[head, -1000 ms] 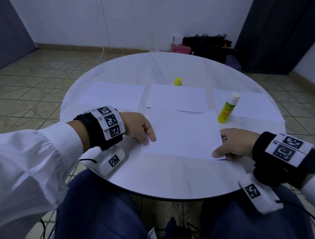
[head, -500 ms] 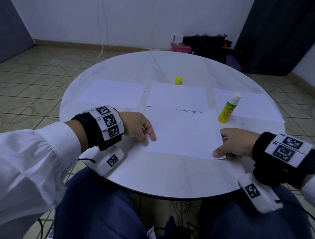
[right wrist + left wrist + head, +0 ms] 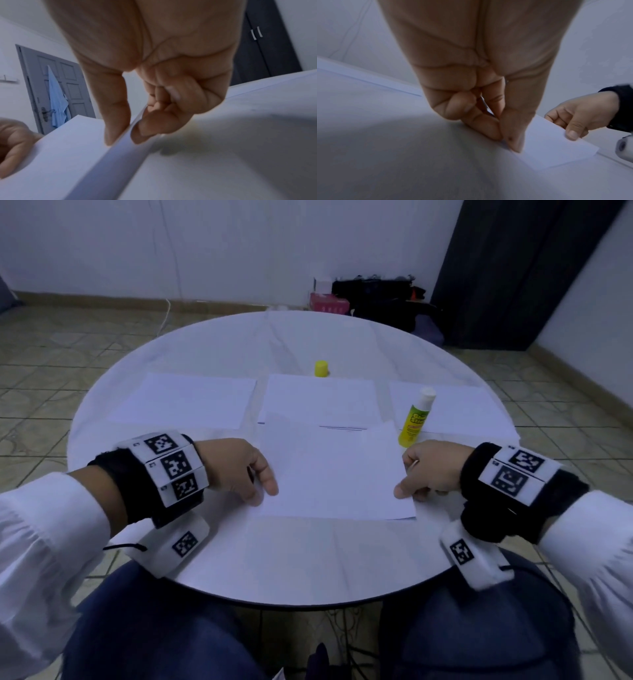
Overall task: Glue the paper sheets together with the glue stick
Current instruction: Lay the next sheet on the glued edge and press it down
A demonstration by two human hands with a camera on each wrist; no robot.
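Observation:
A white paper sheet [image 3: 334, 470] lies near me on the round table [image 3: 308, 559], its far edge overlapping the middle sheet [image 3: 322, 395] of three at the back. My left hand [image 3: 265, 496] pinches its left edge between thumb and forefinger, as the left wrist view [image 3: 508, 142] shows. On the opposite side my right hand [image 3: 404, 491] pinches the right edge [image 3: 120, 140], which is raised a little off the table. The uncapped yellow glue stick [image 3: 416, 419] stands just beyond my right hand. Its yellow cap [image 3: 321, 368] sits behind the middle sheet.
Two more white sheets lie at the back left [image 3: 185, 400] and back right [image 3: 455, 409]. Dark bags and a pink box [image 3: 329, 302] sit on the floor by the far wall. My knees are under the table's near edge.
Both hands keep pinching the near sheet's side edges in about the same places. The head view has turned slightly; the glue stick and cap have not moved.

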